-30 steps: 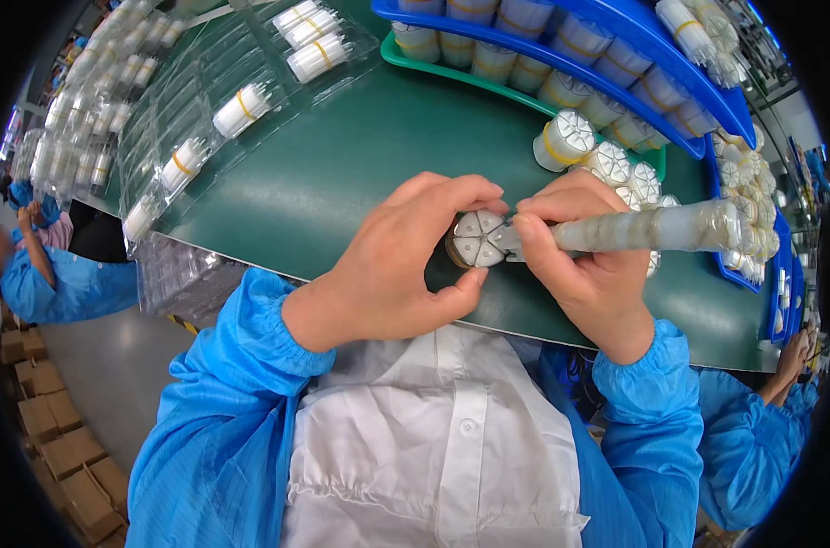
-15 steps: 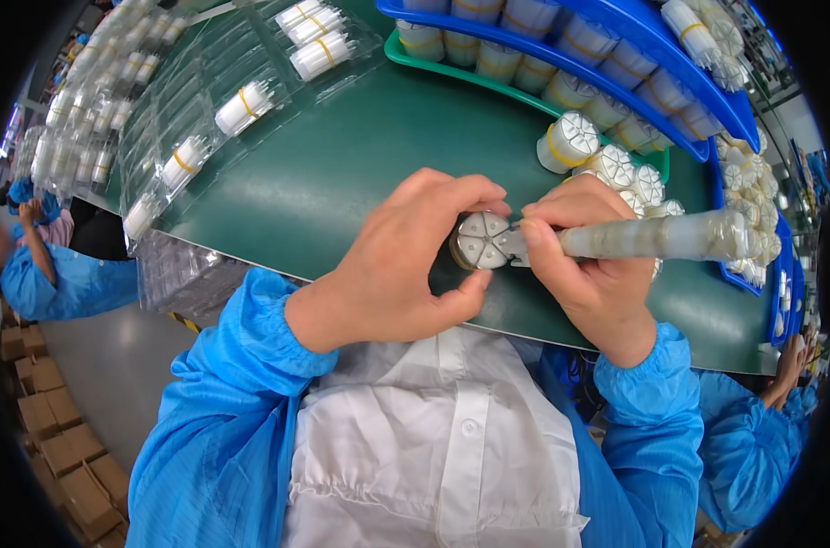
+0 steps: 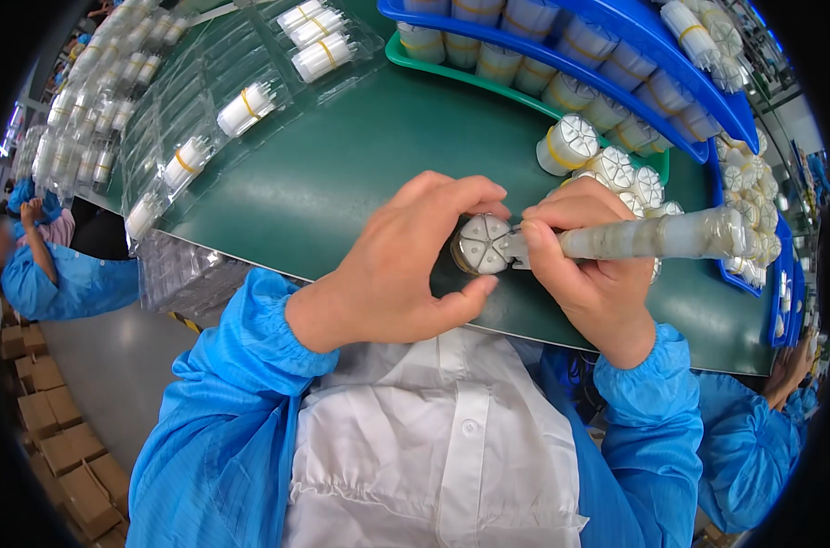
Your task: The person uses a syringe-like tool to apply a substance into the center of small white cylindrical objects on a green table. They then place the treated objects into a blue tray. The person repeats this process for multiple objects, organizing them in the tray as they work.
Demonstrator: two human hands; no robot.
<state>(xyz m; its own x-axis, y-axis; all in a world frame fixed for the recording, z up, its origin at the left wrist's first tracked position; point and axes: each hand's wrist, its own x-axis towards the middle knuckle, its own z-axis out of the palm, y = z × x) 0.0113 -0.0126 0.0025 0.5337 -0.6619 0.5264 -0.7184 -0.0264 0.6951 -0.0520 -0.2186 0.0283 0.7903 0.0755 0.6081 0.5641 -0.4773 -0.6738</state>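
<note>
Centrally, one cylinder (image 3: 481,243), left hand (image 3: 396,260) curved round it, firmness unclear, right hand (image 3: 608,297) clutching one tool (image 3: 661,236), partly blocking right pile (image 3: 614,168), six bundles (image 3: 247,108) far left, one green bin (image 3: 488,89) far right.

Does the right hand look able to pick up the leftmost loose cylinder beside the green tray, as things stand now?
Probably not: the way to the cylinder looks free, but the right hand grips a tool.
</note>
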